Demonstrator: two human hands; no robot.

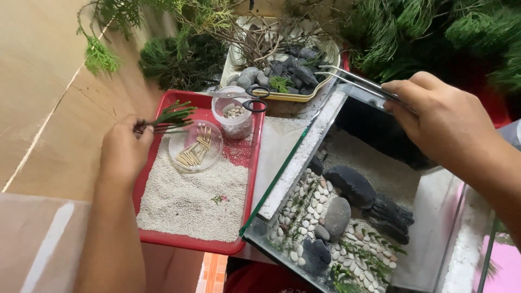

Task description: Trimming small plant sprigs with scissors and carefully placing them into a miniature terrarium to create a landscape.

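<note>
My left hand (124, 152) fingers pinch a green plant sprig (169, 118) over the red tray (163, 239), right hand (439, 122) grips long tweezers (347, 80) above the glass tank (304, 144); planting step, transfer needs a careful stem-end grip.

floor: beige tiles (38, 81) | light: even, soft | backdrop: green foliage (434, 32) along the top edge

A tray (163, 233) of sand sits left of a glass tank (434, 228); a dish (195, 145) and cup (234, 116) stand on it, a stone-filled tray (320, 89) behind.
</note>
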